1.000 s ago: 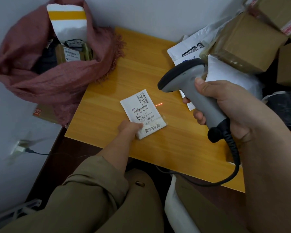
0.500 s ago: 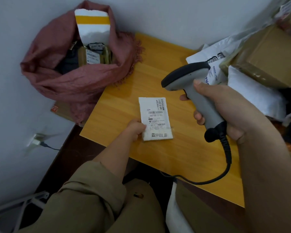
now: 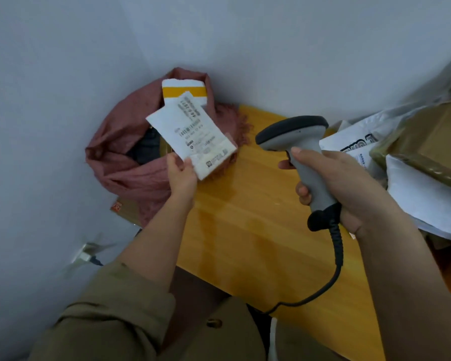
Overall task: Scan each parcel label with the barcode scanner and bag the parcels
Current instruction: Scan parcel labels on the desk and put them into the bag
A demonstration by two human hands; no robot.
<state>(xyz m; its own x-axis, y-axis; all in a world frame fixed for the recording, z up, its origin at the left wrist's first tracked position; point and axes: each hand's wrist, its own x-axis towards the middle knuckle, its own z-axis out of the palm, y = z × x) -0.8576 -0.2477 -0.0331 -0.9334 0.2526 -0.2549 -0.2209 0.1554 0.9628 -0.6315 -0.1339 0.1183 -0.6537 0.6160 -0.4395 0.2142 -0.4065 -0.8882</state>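
The left hand (image 3: 182, 170) pinches the small flat white parcel with a printed barcode label (image 3: 193, 136) by its lower corner only, thumb on the label face and fingers behind, and holds it in the air, tilted, in front of the open mouth of the dusty-pink crinkled fabric bag (image 3: 130, 162) that sits at the far left corner of the yellow wooden bench (image 3: 245, 217) against the pale wall. The right hand (image 3: 349, 188) is wrapped round the handle of the grey corded barcode scanner (image 3: 300, 152), whose dark head points left, roughly toward the parcel. The likeliest slip, as I judge it, comes from that corner pinch: a light, limp packet held so far from its middle can twist or drop short and land on the bench or down the gap beside the wall. A tall white parcel with a yellow band (image 3: 185, 91) already stands up out of the bag, so the newcomer could catch on it or perch on the soft rim, which may fold inward. The scanner's black coiled cable (image 3: 336, 256) hangs off the front edge and could snag. The white mailers and brown taped cartons (image 3: 422, 152) heaped at the right, close to the right wrist, could be nudged.
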